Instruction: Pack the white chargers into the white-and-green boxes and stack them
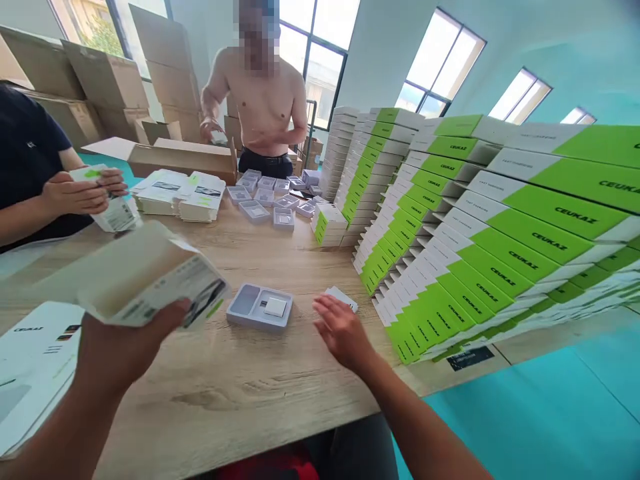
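My left hand (117,353) grips a white packaging box (155,287), unfolded into shape with an open end, held tilted above the left of the table and slightly blurred. On the table between my hands sits a pale grey plastic tray (243,313); a small white charger block (275,307) lies in its right compartment. My right hand (343,330) is at the right of the tray, fingers stretched out, nothing gripped. Just behind its fingertips lies a small white card or booklet (344,298), partly covered; whether the fingers touch it I cannot tell.
Tall stacks of green-and-white boxes (450,267) line the right side. Flat box blanks (35,380) lie at left, with more piles (180,193) farther back. Several grey trays (255,211) stand beyond. One co-worker (30,167) handles a box at left; another person (265,100) stands opposite.
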`<state>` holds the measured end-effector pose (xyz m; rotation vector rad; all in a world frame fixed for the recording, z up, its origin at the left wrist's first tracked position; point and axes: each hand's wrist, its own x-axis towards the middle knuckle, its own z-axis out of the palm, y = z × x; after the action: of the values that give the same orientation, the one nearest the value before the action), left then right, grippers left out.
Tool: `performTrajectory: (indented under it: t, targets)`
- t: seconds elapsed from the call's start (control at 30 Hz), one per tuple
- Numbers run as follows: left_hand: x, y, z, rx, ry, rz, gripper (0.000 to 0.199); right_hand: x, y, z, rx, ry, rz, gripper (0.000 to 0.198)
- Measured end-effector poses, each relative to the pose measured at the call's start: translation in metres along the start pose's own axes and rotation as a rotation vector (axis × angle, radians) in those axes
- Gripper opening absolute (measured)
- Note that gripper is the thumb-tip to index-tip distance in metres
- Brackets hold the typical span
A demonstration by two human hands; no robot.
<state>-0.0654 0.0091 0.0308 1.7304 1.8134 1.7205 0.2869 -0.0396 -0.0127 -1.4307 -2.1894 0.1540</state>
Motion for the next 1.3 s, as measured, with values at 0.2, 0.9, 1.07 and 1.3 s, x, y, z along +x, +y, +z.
performTrajectory:
  t: [0.2, 0.9, 1.07, 1.3]
  targets:
    - [-0.058, 0.017, -0.045, 0.029, -0.904, 0.819, 0.082, -0.004, 0.056, -0.035, 0.138, -0.047, 0.265, 0.019]
    - [-0.013, 0.047, -0.022, -0.095, -1.206, 0.430, 0.103, 0.028, -0.114, -0.063, 1.352, -0.407, 0.636, 0.043]
    - [-0.010, 0.038, -0.031, -0.126, -1.217, 0.385, 0.100, 0.048, -0.126, -0.047, 1.376, -0.394, 0.555, 0.058]
    - [-0.016, 0.032, -0.033, -0.162, -1.042, 0.240, 0.100, 0.029, -0.149, -0.019, 0.489, 0.170, -0.216, 0.022]
